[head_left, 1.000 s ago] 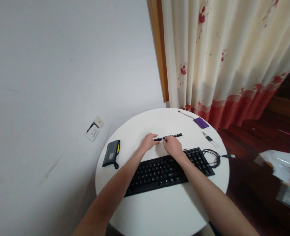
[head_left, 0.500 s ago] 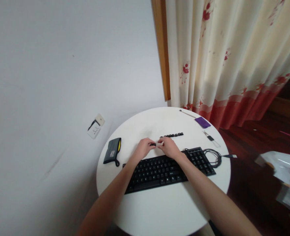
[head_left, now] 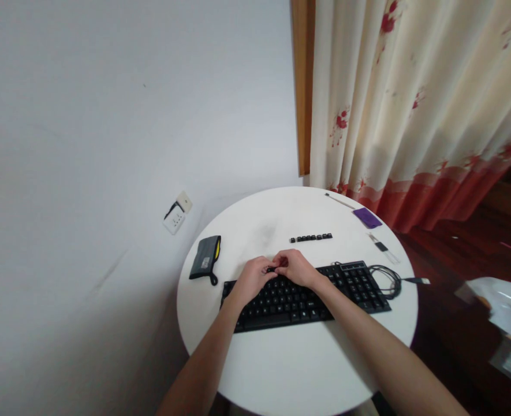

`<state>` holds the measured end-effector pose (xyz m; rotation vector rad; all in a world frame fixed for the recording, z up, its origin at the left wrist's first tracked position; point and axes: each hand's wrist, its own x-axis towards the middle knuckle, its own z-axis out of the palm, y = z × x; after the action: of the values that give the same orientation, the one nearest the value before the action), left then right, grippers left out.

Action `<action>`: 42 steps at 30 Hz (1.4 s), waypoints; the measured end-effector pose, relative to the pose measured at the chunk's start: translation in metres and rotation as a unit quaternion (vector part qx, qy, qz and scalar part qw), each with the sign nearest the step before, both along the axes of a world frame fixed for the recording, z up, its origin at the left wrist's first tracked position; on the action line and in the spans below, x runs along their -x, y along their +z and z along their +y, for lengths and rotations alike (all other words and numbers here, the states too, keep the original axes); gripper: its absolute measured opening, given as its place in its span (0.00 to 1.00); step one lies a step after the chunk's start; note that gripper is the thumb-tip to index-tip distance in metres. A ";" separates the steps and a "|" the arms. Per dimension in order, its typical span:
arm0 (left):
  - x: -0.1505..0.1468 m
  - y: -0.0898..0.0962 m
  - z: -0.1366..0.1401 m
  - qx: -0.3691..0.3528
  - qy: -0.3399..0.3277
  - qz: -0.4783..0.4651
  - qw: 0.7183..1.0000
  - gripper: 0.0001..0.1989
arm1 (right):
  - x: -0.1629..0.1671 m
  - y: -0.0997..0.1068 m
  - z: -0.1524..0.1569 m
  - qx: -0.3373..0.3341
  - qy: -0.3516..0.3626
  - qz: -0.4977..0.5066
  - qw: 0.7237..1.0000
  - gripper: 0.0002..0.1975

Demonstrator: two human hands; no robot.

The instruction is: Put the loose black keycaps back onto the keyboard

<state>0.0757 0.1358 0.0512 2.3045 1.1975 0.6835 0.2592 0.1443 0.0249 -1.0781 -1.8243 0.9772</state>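
Observation:
Just above the back edge of the black keyboard point(head_left: 298, 301), my left hand point(head_left: 254, 279) is closed, pinching a small black keycap point(head_left: 271, 269) between thumb and fingers. My right hand point(head_left: 297, 268) meets it from the right, its thumb and forefinger closed at the same keycap. The fingertips partly cover the piece, so its exact shape is hard to see. Behind my right hand, a row of several black keycaps point(head_left: 310, 237) lies on the white round table point(head_left: 281, 358). Both forearms reach over the keyboard and hide parts of its keys.
On the table's left lies a grey pouch point(head_left: 205, 257) with a yellow lining. To the right are a coiled cable point(head_left: 392, 282), a wire keycap puller point(head_left: 382, 247), a purple cloth point(head_left: 366, 218) and a thin brush point(head_left: 340, 201). A wall stands left, a curtain point(head_left: 368, 115) behind.
My right hand has come in to meet my left, its fingers closing at the keycap. Both hands have lowered towards the keyboard's back edge. The view has shifted slightly.

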 end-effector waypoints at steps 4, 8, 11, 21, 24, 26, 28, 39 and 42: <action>0.003 -0.005 -0.001 0.050 0.006 -0.024 0.998 0.12 | -0.001 -0.005 0.001 0.003 0.020 -0.007 1.000 0.10; 0.007 -0.007 -0.001 0.090 0.009 -0.048 0.995 0.14 | -0.004 0.000 -0.001 0.011 0.045 -0.013 0.999 0.16; 0.011 -0.004 -0.001 0.102 -0.008 -0.050 0.994 0.13 | -0.006 0.006 -0.003 0.018 0.032 -0.045 0.998 0.16; 0.010 0.001 -0.001 0.137 0.015 -0.083 0.987 0.09 | -0.008 0.016 -0.007 0.005 -0.018 -0.141 0.990 0.09; 0.007 0.001 -0.002 0.157 0.041 -0.095 0.982 0.09 | -0.009 0.019 -0.007 -0.001 -0.037 -0.145 0.989 0.07; 0.006 0.001 -0.003 0.160 0.041 -0.089 0.982 0.07 | -0.010 0.020 -0.008 0.002 -0.042 -0.152 0.987 0.06; 0.005 0.001 -0.004 0.150 0.042 -0.080 0.985 0.06 | -0.012 0.021 -0.008 0.008 -0.043 -0.163 0.986 0.06; 0.008 -0.006 -0.004 0.076 0.021 -0.065 0.995 0.02 | -0.012 0.018 -0.007 0.014 -0.022 -0.153 0.988 0.05; 0.008 -0.002 -0.005 0.078 0.010 -0.058 0.995 0.03 | -0.013 0.018 -0.008 0.017 -0.021 -0.143 0.989 0.04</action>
<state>0.0673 0.1308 0.0496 2.0976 1.1799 0.6943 0.2717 0.1367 0.0428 -1.3285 -2.0090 0.8656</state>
